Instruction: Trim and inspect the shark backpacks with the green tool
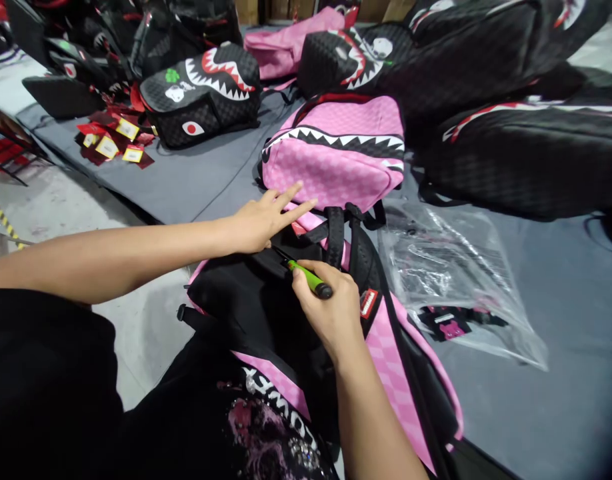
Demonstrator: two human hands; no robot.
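A pink-and-black backpack (396, 360) lies opened up in front of me, its black lining (256, 300) showing. My right hand (331, 300) is closed round a green-handled tool (309, 277) with a black end. The tool's thin dark shaft points toward my left hand, over the black lining; its exact tip is hard to make out. My left hand (269, 217) rests at the top edge of the lining, fingers stretched and spread. Just beyond those fingertips stands a pink backpack (331, 167) with a zigzag tooth pattern. Black straps (336, 233) lie beside my right hand.
A clear plastic bag (451, 267) with dark and pink pieces lies on the grey table (551, 400) at right. Black backpacks (526, 153) crowd the right and back. Red tags (116, 140) are piled at left, near a black shark-mouth backpack (206, 100).
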